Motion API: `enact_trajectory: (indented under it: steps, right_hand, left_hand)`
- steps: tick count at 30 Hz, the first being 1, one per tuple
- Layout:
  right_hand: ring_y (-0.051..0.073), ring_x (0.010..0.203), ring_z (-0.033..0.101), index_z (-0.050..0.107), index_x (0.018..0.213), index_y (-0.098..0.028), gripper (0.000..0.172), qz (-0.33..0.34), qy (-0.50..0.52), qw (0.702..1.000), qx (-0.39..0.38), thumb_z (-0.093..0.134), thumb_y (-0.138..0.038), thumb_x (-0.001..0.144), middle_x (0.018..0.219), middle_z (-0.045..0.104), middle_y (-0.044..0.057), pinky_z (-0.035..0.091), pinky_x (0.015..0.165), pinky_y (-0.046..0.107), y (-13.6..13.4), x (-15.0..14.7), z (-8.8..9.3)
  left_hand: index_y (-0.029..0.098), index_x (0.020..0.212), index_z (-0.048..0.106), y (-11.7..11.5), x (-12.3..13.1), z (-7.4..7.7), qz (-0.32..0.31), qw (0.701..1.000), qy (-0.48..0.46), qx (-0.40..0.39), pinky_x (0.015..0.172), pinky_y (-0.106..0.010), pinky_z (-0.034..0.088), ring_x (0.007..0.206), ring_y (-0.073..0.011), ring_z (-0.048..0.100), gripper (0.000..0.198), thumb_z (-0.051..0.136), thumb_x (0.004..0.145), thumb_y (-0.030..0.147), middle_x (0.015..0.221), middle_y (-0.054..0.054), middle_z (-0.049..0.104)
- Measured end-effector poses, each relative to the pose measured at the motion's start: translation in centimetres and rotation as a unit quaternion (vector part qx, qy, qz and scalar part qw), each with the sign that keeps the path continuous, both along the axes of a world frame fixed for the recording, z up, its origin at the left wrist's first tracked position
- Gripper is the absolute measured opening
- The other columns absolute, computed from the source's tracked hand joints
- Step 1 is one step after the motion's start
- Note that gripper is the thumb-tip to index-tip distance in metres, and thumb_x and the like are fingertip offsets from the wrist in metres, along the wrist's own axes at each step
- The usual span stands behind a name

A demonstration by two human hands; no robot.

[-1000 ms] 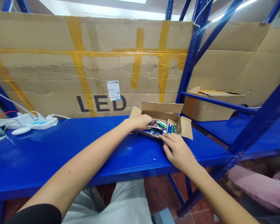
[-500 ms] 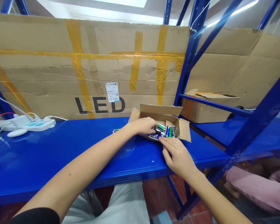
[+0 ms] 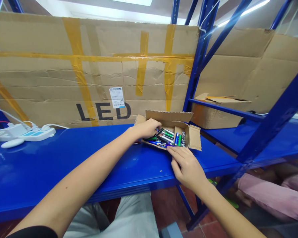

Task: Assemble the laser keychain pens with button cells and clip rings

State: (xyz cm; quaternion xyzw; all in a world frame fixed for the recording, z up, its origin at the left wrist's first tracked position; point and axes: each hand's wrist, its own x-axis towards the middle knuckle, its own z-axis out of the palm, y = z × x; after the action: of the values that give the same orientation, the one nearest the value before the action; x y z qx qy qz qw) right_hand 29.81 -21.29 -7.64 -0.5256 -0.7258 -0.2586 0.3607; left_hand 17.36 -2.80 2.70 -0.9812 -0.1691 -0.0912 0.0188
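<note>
An open cardboard box stands on the blue table, with several blue, green and silver cylinders lying inside. My left hand is over the box's left side, fingers closed on a dark, thin item whose far part is among the cylinders. My right hand rests at the box's front edge, thumb apart from the fingers, fingertips touching the rim. Between its fingers nothing can be seen.
A large taped carton marked LED stands behind the table. At the left lies a power strip with cables. A blue metal upright and a second carton are at the right. Another person's pink-clothed leg shows lower right.
My left hand has moved left and slightly up from the middle of the box, uncovering more of the cylinders. A dark item now shows at its fingers. My right hand stays at the front edge.
</note>
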Motion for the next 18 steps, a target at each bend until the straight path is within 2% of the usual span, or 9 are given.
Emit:
enact_trajectory:
  steps: [6,11,15,18]
  right_hand:
    - [0.025,0.095,0.062,0.069,0.107,-0.01,0.03,0.003,0.0,1.0,-0.021,0.046,-0.01,0.087,0.103,0.07,0.013,0.051,0.089,0.045,0.1,0.2,0.1]
    - [0.024,0.09,0.061,0.071,0.1,-0.011,0.028,-0.02,-0.002,0.998,-0.054,0.046,-0.012,0.087,0.101,0.065,0.014,0.052,0.082,0.04,0.3,0.2,0.7]
    - [0.022,0.083,0.061,0.072,0.09,-0.014,0.026,-0.044,-0.014,0.995,-0.092,0.046,-0.014,0.087,0.101,0.062,0.014,0.053,0.075,0.037,0.7,0.2,1.5]
    - [0.024,0.082,0.059,0.07,0.085,-0.013,0.024,-0.045,-0.033,0.994,-0.097,0.047,-0.012,0.086,0.091,0.063,0.012,0.052,0.075,0.039,1.1,0.3,1.8]
  left_hand:
    - [0.017,0.119,0.06,-0.9,-0.9,1.6,0.038,0.996,0.015,-0.083,0.079,-0.026,0.045,0.101,-0.019,0.062,0.038,0.042,0.086,0.015,0.121,-0.009,0.066]
    - [0.017,0.111,0.064,-0.9,-1.0,1.3,0.056,0.998,0.014,-0.039,0.073,-0.024,0.044,0.091,-0.0182,0.062,0.032,0.045,0.084,0.016,0.11,-0.01,0.069]
    - [0.016,0.097,0.067,-1.3,-0.8,0.5,-0.009,1.0,0.008,0.008,0.071,-0.026,0.043,0.084,-0.0188,0.062,0.024,0.05,0.08,0.015,0.098,-0.01,0.069]
    - [0.017,0.087,0.07,-2.1,-0.7,-0.2,-0.062,0.998,0.019,-0.003,0.067,-0.026,0.042,0.077,-0.0173,0.061,0.017,0.055,0.079,0.019,0.087,-0.007,0.069]
